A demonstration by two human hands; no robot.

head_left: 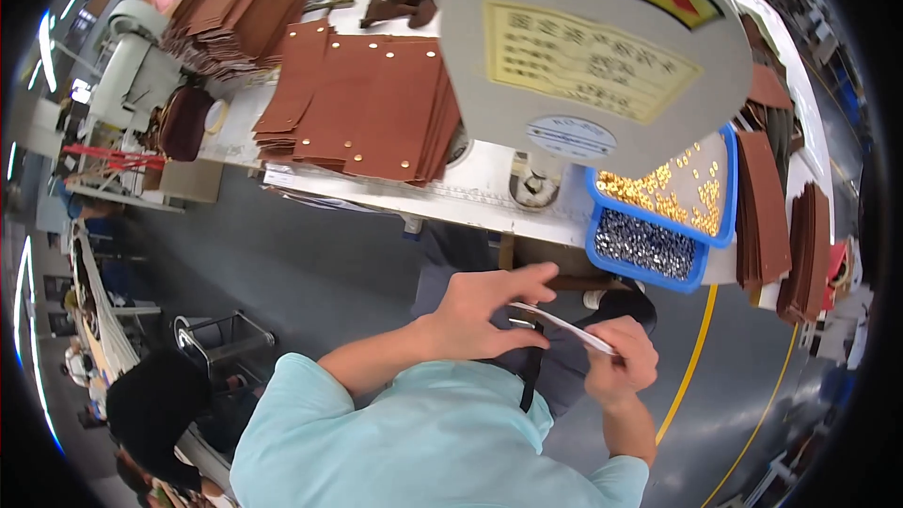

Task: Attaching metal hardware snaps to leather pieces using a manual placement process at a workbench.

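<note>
Over my lap, in front of the table edge, my right hand (621,357) grips one end of a thin flat piece (569,327), seen nearly edge-on with a pale edge; its kind cannot be made out. My left hand (491,312) is at the other end of it, thumb and fingers spread apart around that end without closing on it. Ahead on the table, brown leather panels (372,103) with gold-coloured metal fasteners lie in an overlapping stack. A large pale machine head (593,47) with a red double arrow stands beyond my hands.
Two blue trays sit right of the machine: one with gold-coloured fasteners (658,198), one with dark metal ones (644,246). Further right stand stacks of brown strips (762,212). More brown panels (240,5) are piled at far left. Another person (160,414) is at lower left, near a metal trolley (226,334).
</note>
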